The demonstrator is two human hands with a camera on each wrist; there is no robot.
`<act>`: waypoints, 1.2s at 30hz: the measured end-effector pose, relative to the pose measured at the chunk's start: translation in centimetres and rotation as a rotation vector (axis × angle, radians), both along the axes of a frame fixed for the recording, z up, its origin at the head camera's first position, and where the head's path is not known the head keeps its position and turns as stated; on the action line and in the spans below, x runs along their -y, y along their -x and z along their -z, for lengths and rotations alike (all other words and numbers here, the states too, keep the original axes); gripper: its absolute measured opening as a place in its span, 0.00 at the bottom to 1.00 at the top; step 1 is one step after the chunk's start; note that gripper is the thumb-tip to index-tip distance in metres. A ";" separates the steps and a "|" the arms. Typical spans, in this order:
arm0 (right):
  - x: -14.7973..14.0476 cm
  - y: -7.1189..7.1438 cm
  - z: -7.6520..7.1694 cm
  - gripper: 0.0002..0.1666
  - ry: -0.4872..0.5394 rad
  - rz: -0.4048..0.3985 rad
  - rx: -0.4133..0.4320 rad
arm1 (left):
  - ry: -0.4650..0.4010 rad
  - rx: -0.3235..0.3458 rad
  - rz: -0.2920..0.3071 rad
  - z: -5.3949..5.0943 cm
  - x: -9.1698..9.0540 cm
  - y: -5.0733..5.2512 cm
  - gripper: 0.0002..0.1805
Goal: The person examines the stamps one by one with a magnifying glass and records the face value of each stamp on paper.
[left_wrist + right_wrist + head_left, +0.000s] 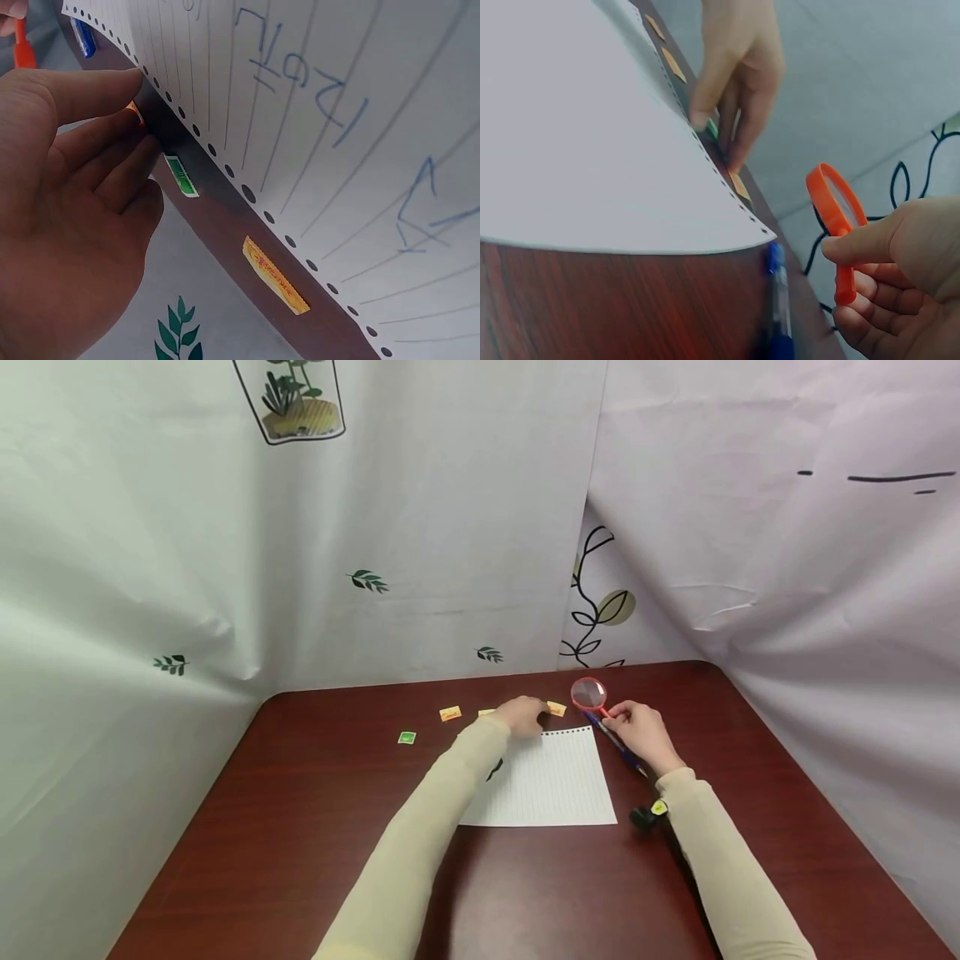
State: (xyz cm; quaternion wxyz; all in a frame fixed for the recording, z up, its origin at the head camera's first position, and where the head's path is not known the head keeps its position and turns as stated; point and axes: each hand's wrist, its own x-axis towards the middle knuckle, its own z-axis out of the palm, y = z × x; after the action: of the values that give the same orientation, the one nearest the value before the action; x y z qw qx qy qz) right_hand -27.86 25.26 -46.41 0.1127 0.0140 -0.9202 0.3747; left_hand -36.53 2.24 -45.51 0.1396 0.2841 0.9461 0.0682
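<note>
My right hand (642, 735) pinches the orange-red handle of a small magnifying glass (825, 201) between thumb and fingers. Its round lens points toward the back of the table. My left hand (519, 717) is at the top edge of a lined sheet of paper (555, 785), thumb stretched out and fingers loosely bent. An orange stamp (556, 708) lies by its fingertips; whether they touch it I cannot tell. A green stamp (181, 176) and another orange stamp (274, 276) lie along the punched edge. Blue handwriting marks the paper in the left wrist view.
A blue pen (615, 745) lies right of the paper, below the magnifying glass. Farther left are an orange stamp (450, 713) and a green stamp (407, 737). The dark red table (315, 827) ends at a white printed curtain (450, 527). Dark curved lines show in the right wrist view.
</note>
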 end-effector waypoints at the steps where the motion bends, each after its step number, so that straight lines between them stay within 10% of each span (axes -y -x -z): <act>1: 0.3 0.1 0.0 0.11 0.001 -0.003 0.001 | -0.004 0.001 -0.004 0.0 0.0 0.0 0.26; 36: 3.1 0.0 1.2 0.10 0.032 -0.059 0.058 | -0.074 0.014 0.041 -0.2 0.4 0.3 0.25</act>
State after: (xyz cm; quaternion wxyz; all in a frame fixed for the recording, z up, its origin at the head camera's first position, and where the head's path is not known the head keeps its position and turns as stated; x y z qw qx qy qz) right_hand -27.89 22.12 -47.61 0.0753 0.0285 -0.9160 0.3929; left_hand -36.85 1.83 -45.31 0.1370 0.3078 0.9360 0.1023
